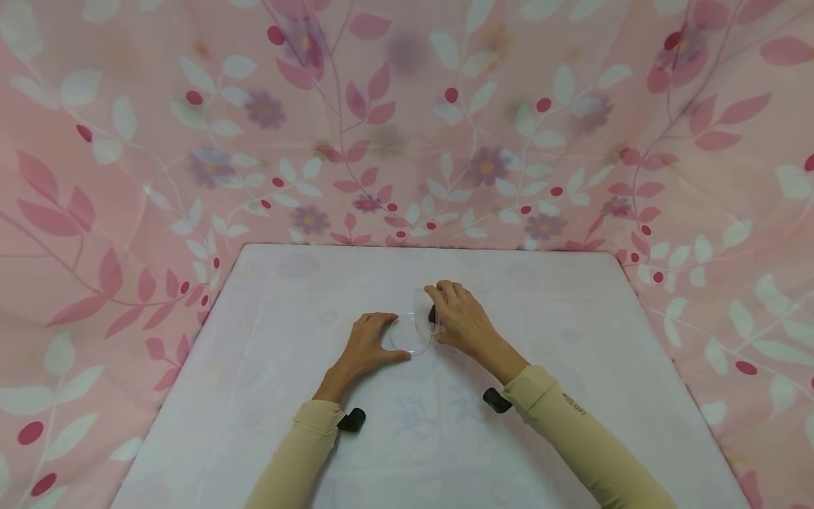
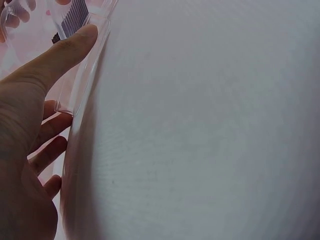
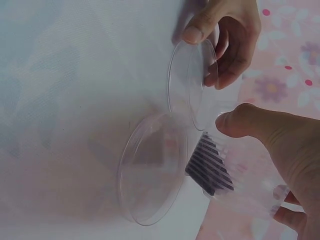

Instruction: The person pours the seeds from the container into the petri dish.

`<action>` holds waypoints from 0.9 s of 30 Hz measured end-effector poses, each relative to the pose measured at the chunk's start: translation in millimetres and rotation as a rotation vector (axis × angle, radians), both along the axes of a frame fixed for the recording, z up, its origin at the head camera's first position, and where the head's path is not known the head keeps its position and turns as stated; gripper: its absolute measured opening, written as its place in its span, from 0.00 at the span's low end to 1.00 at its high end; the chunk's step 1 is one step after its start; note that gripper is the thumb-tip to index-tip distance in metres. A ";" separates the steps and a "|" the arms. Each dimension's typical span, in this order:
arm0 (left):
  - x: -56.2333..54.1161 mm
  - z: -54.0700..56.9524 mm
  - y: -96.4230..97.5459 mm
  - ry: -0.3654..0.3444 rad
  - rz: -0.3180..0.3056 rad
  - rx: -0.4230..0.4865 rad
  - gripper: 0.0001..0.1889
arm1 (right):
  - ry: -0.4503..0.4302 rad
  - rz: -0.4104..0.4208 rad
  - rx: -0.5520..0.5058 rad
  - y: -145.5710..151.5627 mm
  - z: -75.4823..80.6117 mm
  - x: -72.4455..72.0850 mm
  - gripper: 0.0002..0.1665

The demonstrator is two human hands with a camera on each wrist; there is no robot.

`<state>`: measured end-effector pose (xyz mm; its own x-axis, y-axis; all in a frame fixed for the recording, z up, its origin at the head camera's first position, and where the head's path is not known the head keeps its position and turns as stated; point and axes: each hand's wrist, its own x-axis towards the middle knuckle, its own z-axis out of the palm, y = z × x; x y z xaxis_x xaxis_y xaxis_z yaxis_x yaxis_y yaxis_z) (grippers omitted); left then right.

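Note:
My left hand (image 1: pixel 364 348) holds a clear round dish (image 1: pixel 410 334) like a petri dish, thumb and fingers at opposite sides of its rim. In the right wrist view this dish (image 3: pixel 186 80) is close to a second clear round dish (image 3: pixel 150 172), whose support I cannot tell. My right hand (image 1: pixel 466 322) pinches a tilted clear plastic piece with a dark striped patch (image 3: pixel 209 165). Its thumb presses one edge, with fingertips around the other side. The exact kind of this piece is hard to tell. In the left wrist view, the striped part (image 2: pixel 75 17) appears beyond the left thumb.
A table (image 1: pixel 305 283) under a pale cloth spreads around the hands. Pink floral fabric (image 1: pixel 407 134) hangs behind it and along both sides. Small black devices, one by the left sleeve (image 1: pixel 292 452) and one by the right sleeve (image 1: pixel 572 431), sit at the wrists.

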<state>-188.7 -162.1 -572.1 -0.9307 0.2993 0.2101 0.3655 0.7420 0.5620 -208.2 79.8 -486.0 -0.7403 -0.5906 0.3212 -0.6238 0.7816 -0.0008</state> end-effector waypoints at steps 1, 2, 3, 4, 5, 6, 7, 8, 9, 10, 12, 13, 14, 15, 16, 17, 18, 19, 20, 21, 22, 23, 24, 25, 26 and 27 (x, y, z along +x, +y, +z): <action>0.0 0.4 0.3 0.003 -0.001 -0.001 0.44 | 0.006 0.003 0.008 0.1 0.0 0.0 0.60; 0.1 1.0 0.7 0.004 -0.001 -0.003 0.45 | 0.010 0.007 0.013 0.2 0.0 0.0 0.60; 0.2 1.4 0.9 0.006 -0.001 -0.006 0.45 | 0.011 0.010 0.022 0.3 0.0 -0.1 0.60; 0.3 2.1 1.2 0.004 -0.001 -0.009 0.45 | 0.011 0.013 0.028 0.2 0.3 -0.1 0.60; 0.4 2.6 1.4 0.003 -0.001 -0.012 0.45 | 0.009 0.013 0.034 0.0 0.8 0.1 0.60; 0.3 3.1 1.6 0.002 0.000 -0.015 0.45 | 0.006 0.014 0.037 -0.2 1.5 0.4 0.60; 0.3 3.6 1.8 0.000 0.001 -0.018 0.45 | 0.005 0.016 0.039 -0.5 2.1 0.3 0.59; 0.0 3.9 1.9 -0.002 0.001 -0.021 0.45 | 0.006 0.018 0.042 -0.7 2.8 0.4 0.59; -0.3 3.9 2.0 -0.002 0.001 -0.026 0.45 | 0.006 0.019 0.044 -0.9 3.4 0.6 0.59; -0.6 4.1 2.1 -0.002 -0.001 -0.029 0.45 | 0.008 0.021 0.044 -1.2 3.9 0.8 0.59; -1.0 4.1 2.3 0.005 -0.003 -0.031 0.45 | 0.011 0.024 0.048 -1.7 4.8 0.9 0.58; -1.3 3.9 2.3 0.010 -0.005 -0.031 0.45 | 0.013 0.025 0.052 -1.9 5.0 1.0 0.58; -1.4 3.7 2.4 0.015 -0.006 -0.030 0.45 | 0.016 0.028 0.053 -2.1 5.2 1.3 0.57; -1.6 3.5 2.4 0.020 -0.008 -0.031 0.45 | 0.016 0.030 0.057 -2.5 5.4 1.5 0.57; -1.6 3.5 2.4 0.022 -0.009 -0.030 0.45 | 0.014 0.033 0.061 -3.0 5.6 1.8 0.56; -1.6 3.6 2.4 0.023 -0.009 -0.033 0.45 | 0.013 0.036 0.065 -3.5 5.8 2.2 0.55; -1.6 3.7 2.3 0.022 -0.010 -0.033 0.45 | 0.012 0.037 0.072 -4.0 5.8 2.6 0.55; -1.5 4.0 2.2 0.019 -0.011 -0.034 0.45 | 0.012 0.040 0.079 -4.5 5.7 2.9 0.55; -1.5 4.2 2.2 0.016 -0.012 -0.037 0.45 | 0.014 0.042 0.086 -5.0 5.8 3.3 0.54; -1.4 4.5 2.2 0.014 -0.014 -0.039 0.45 | 0.016 0.046 0.091 -5.6 5.9 3.6 0.54; -1.3 4.7 2.1 0.011 -0.015 -0.043 0.45 | 0.020 0.049 0.096 -6.0 6.1 4.0 0.54; -1.3 4.8 2.1 0.010 -0.016 -0.047 0.46 | 0.027 0.053 0.103 -6.4 6.4 4.3 0.53; -1.3 4.9 2.1 0.010 -0.016 -0.048 0.46 | 0.034 0.058 0.108 -6.7 6.8 4.6 0.53; -1.3 5.0 2.1 0.008 -0.016 -0.053 0.46 | 0.042 0.063 0.112 -6.9 7.4 4.9 0.53; -1.3 5.1 2.2 0.008 -0.015 -0.057 0.46 | 0.049 0.068 0.114 -7.1 8.0 5.2 0.53; -1.3 5.0 2.3 0.009 -0.013 -0.059 0.46 | 0.056 0.073 0.117 -7.2 8.4 5.4 0.53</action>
<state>-190.0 -159.8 -567.1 -0.9247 0.3239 0.2000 0.3805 0.7688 0.5140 -202.7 72.6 -477.6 -0.6769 -0.6778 0.2869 -0.6752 0.7270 0.1245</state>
